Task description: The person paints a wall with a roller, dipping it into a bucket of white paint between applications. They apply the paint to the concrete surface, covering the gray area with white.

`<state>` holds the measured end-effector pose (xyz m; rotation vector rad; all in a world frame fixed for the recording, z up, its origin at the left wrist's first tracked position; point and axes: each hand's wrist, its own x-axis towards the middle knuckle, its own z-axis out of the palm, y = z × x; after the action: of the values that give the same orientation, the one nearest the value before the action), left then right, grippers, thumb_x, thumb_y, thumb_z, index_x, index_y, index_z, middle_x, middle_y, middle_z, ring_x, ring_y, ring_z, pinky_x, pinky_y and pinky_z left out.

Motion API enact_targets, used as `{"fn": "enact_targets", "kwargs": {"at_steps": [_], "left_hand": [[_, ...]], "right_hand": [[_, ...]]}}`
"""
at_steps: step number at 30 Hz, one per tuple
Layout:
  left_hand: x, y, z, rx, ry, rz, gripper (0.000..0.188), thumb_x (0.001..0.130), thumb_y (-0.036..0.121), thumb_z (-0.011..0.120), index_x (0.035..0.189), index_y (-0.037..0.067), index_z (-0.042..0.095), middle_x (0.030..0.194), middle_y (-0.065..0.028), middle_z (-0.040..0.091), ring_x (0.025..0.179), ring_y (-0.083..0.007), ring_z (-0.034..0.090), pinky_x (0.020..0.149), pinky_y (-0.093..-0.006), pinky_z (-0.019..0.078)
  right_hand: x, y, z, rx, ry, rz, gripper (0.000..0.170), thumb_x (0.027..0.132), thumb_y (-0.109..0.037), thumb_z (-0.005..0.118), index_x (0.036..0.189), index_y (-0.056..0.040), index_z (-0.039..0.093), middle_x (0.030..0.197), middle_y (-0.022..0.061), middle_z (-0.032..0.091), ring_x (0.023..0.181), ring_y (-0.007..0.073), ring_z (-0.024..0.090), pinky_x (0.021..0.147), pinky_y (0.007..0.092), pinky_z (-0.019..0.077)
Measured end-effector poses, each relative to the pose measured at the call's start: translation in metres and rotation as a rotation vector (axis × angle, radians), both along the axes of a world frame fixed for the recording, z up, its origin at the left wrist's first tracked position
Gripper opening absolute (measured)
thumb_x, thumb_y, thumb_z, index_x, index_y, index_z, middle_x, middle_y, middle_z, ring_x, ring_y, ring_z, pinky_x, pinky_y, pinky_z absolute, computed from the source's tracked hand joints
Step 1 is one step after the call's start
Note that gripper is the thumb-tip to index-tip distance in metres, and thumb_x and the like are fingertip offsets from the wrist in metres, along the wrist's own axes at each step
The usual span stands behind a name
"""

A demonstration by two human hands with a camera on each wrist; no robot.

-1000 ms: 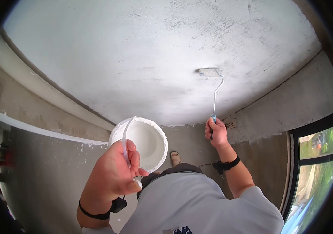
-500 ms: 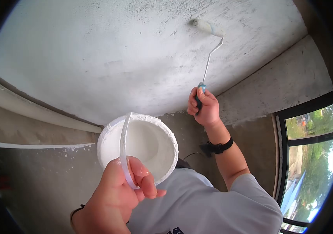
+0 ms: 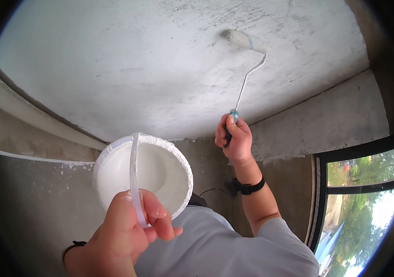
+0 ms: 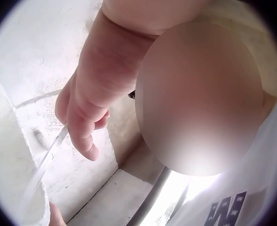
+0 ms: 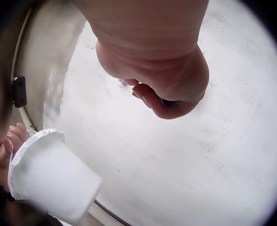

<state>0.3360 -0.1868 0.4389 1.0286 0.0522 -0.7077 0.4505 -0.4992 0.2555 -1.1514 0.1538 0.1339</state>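
Note:
In the head view my right hand (image 3: 236, 138) grips the blue-and-black handle of a paint roller (image 3: 245, 41). Its bent, paint-coated wire rises to the pale sleeve, which lies against a patchy white surface (image 3: 114, 87). My left hand (image 3: 130, 226) has its fingers hooked around the flat white strap handle (image 3: 134, 171) of a paint-crusted bucket (image 3: 186, 166). The bucket hangs tilted, with its white inside showing. The right wrist view shows the outer wall of the bucket (image 5: 58, 174); the roller's sleeve is hidden there behind my right hand (image 5: 162, 94).
A pale pipe-like ledge (image 3: 35, 111) runs along the left side. On the right, a grey band of wall (image 3: 317, 115) meets a black-framed window (image 3: 321, 203). White splashes dot the grey area beside the bucket.
The right hand has carried the roller upward across the white surface, then slightly back down. The left hand has brought the bucket closer to the head camera, still holding its strap.

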Motion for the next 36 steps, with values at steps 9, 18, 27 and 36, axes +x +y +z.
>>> {"fn": "enact_targets", "kwargs": {"at_steps": [9,18,27,36], "left_hand": [[-0.006,-0.004,0.004,0.057,-0.034,0.029,0.033,0.102,0.042,0.048,0.107,0.010,0.049,0.104,-0.0093,0.051,0.102,-0.0214,0.051,0.112,-0.0488,0.0432],[-0.010,0.005,-0.004,-0.052,-0.292,-0.089,0.073,0.069,0.028,0.081,0.125,0.009,0.038,0.118,-0.0064,0.042,0.111,-0.0194,0.043,0.113,-0.0434,0.0323],[-0.009,-0.008,0.003,0.150,0.352,-0.079,0.028,0.102,0.036,0.040,0.109,0.011,0.052,0.108,-0.0079,0.055,0.107,-0.0240,0.053,0.114,-0.0494,0.0354],[-0.014,-0.009,-0.028,0.136,0.428,0.026,0.034,0.101,0.037,0.036,0.102,0.010,0.056,0.107,-0.0096,0.059,0.108,-0.0232,0.055,0.117,-0.0460,0.0332]], "right_hand": [[0.005,0.003,-0.053,0.108,0.055,0.084,0.028,0.108,-0.031,0.053,0.094,-0.0062,0.054,0.071,0.0050,0.050,0.055,0.0147,0.043,0.052,0.0304,0.0364],[-0.010,-0.009,-0.075,-0.059,0.117,0.043,0.027,0.105,-0.028,0.059,0.090,-0.0058,0.058,0.069,0.0048,0.055,0.053,0.0138,0.045,0.048,0.0292,0.0377],[0.031,0.024,0.023,-0.071,-0.065,0.102,0.028,0.107,-0.028,0.057,0.088,-0.0061,0.056,0.069,0.0041,0.053,0.053,0.0129,0.044,0.049,0.0289,0.0370],[0.024,0.028,-0.006,-0.084,-0.033,0.117,0.028,0.107,-0.029,0.054,0.091,-0.0065,0.055,0.070,0.0043,0.052,0.055,0.0133,0.044,0.052,0.0303,0.0392]]}}
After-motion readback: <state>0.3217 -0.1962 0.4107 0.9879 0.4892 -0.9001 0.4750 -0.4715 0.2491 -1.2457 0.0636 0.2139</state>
